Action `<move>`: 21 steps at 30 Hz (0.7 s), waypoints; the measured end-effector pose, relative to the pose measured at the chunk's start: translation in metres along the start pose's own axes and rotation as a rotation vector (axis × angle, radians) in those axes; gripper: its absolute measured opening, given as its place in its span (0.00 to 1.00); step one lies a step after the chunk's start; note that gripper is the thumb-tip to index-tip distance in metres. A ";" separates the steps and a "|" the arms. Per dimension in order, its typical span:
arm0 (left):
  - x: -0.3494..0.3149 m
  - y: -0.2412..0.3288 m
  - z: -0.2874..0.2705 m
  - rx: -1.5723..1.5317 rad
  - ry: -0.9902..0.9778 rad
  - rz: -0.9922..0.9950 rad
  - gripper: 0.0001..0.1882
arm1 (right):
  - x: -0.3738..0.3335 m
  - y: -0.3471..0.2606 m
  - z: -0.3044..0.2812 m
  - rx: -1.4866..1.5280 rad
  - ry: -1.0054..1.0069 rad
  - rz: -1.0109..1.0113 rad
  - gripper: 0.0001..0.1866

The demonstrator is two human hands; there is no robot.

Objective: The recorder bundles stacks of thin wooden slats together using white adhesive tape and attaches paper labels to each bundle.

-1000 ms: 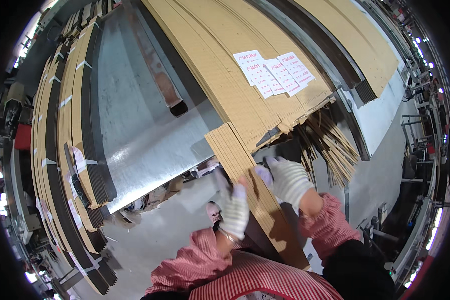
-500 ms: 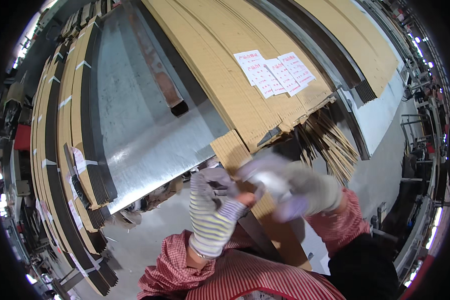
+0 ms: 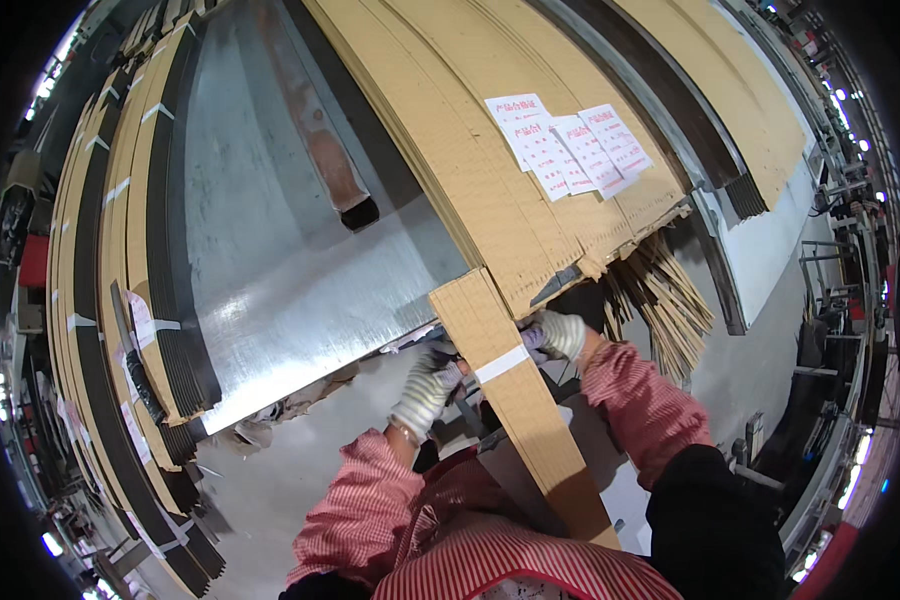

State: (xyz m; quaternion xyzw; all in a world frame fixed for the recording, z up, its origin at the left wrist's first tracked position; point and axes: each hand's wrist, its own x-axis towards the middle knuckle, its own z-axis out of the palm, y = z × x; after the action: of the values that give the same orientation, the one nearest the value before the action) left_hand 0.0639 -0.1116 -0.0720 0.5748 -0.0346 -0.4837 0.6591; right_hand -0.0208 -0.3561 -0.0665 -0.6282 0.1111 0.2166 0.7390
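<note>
A long bundle of brown cardboard strips runs from the table's edge down toward my body. Across its top lies a band of white tape. My left hand, in a striped knit glove, is closed at the tape's left end, thumb against the bundle's side. At the right end, my right hand, gloved too, closes over the tape at the opposite side. The fingertips of both hands are partly hidden at and beneath the bundle's edges.
Wide cardboard stacks cover the table ahead, with several printed slips on top. A metal tabletop bears a rusty square tube. Taped strip bundles stand at left; thin strips hang at right. A knife lies near the stack's front edge.
The white tape now lies across the bundle. My right hand, blurred above the bundle before, has moved forward and down to its right side. My left hand has lowered to the left side.
</note>
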 end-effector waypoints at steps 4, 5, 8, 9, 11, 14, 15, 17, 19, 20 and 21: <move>0.007 -0.027 -0.006 -0.031 -0.099 -0.250 0.26 | -0.014 -0.035 0.030 0.428 0.158 0.082 0.39; 0.007 -0.032 -0.015 0.021 -0.083 -0.296 0.28 | -0.020 -0.058 0.048 0.482 0.249 0.085 0.42; 0.004 -0.018 -0.021 0.228 0.004 -0.344 0.27 | -0.039 -0.095 0.118 -0.272 0.501 -0.057 0.50; -0.001 -0.010 -0.026 0.290 0.040 -0.385 0.26 | -0.036 -0.093 0.143 -1.016 0.691 -0.104 0.53; -0.009 -0.010 -0.046 0.398 0.196 -0.353 0.26 | -0.030 -0.072 0.152 -1.045 0.825 -0.059 0.49; -0.044 0.046 -0.044 -0.114 0.168 0.157 0.19 | -0.029 -0.073 0.148 -1.048 0.865 -0.029 0.46; -0.053 0.070 -0.022 -0.164 0.121 0.192 0.19 | -0.030 -0.073 0.151 -1.002 0.868 -0.044 0.46; -0.046 0.100 0.038 0.041 0.111 0.183 0.18 | -0.030 -0.081 0.151 -0.918 0.869 -0.095 0.45; -0.024 0.092 0.058 0.577 0.109 0.438 0.17 | -0.041 -0.083 0.123 -0.775 0.632 -0.159 0.48; -0.017 0.085 0.059 0.983 0.184 0.706 0.17 | -0.053 -0.091 0.121 -0.490 0.710 -0.294 0.46; -0.017 0.087 0.067 1.014 0.179 0.696 0.17 | -0.069 -0.113 0.115 -0.520 0.748 -0.392 0.46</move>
State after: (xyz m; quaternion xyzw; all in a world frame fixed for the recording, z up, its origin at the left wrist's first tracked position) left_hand 0.0667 -0.1603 0.0283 0.8096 -0.3901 -0.1137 0.4236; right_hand -0.0417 -0.2698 0.0842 -0.8355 0.1907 -0.1460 0.4942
